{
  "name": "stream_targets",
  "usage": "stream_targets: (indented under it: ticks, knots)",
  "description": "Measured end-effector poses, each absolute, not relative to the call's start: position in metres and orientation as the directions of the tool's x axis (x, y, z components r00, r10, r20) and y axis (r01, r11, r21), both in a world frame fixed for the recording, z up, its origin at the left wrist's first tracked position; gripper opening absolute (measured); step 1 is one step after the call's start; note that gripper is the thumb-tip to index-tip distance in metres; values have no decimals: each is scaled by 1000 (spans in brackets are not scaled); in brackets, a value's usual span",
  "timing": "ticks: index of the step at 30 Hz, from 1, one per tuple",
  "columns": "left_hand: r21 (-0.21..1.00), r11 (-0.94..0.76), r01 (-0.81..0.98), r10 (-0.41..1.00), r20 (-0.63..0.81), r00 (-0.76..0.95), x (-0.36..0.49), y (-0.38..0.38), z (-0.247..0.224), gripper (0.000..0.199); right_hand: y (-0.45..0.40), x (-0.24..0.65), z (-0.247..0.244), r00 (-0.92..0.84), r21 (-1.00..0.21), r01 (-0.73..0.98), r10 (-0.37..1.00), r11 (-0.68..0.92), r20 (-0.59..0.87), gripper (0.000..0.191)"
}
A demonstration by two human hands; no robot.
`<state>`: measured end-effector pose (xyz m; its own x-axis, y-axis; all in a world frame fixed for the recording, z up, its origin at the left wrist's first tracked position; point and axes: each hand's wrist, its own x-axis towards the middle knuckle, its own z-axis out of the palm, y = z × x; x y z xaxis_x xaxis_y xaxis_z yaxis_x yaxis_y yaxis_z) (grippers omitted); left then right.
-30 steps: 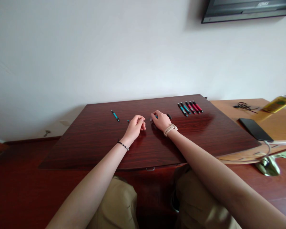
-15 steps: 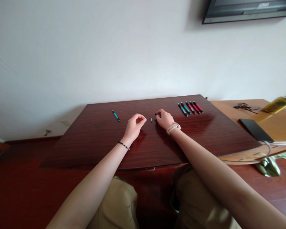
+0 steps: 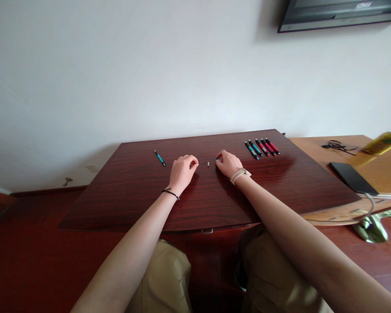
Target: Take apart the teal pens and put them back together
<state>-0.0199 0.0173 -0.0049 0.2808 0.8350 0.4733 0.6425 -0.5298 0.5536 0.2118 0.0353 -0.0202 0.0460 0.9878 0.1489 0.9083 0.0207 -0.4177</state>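
My left hand [image 3: 183, 170] rests over the table with thumb and index finger pinched. What it holds, if anything, is hidden behind the fingers. My right hand [image 3: 230, 164], with a pale watch on its wrist, has its fingers closed around a small black-and-blue pen part [image 3: 219, 159], mostly covered. Between the hands a tiny whitish piece [image 3: 208, 164] stands or lies on the dark wooden table [image 3: 195, 204]; which of the two I cannot tell. Left of my left hand lies a teal pen [image 3: 160, 158] with black ends.
Teal pens [image 3: 253, 149] and red pens [image 3: 267, 147] lie in a slanted row at the back right. A lighter side table [image 3: 313, 150] adjoins, bearing a black phone-like slab [image 3: 352, 178], a dark cable [image 3: 339, 146] and a yellow can [image 3: 382, 142]. Behind is a wall.
My left hand has turned slightly, its thumb and index closing into a tighter pinch. My right hand has shifted a little to the right, and less of the pen part shows.
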Motion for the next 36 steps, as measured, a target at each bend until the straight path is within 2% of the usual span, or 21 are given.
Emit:
stream_targets:
  ticks: [4, 8, 17, 20, 27, 36]
  knots:
    - [529, -512, 676, 835, 492, 247, -21, 26, -8, 17, 34, 210, -21, 43, -390, 920, 987, 21, 155, 28]
    - [559, -481, 675, 854, 472, 218, -22, 33, -12, 22, 33, 208, -21, 39, -374, 927, 987, 21, 153, 28]
    - [573, -485, 660, 862, 443, 248, -23, 43, -26, 26, 33, 208, -20, 36, -374, 927, 990, 18, 138, 29]
    - [533, -476, 699, 863, 436, 255, -21, 43, -26, 25, 33, 208, -20, 37, -373, 928, 990, 17, 135, 29]
    - [334, -412, 847, 883, 375, 282, -19, 37, -19, 24, 34, 207, -20, 28, -364, 931, 992, 20, 125, 29]
    - [310, -438, 844, 867, 393, 305, -14, 36, -20, 23, 34, 207, -21, 19, -359, 933, 989, 34, 144, 27]
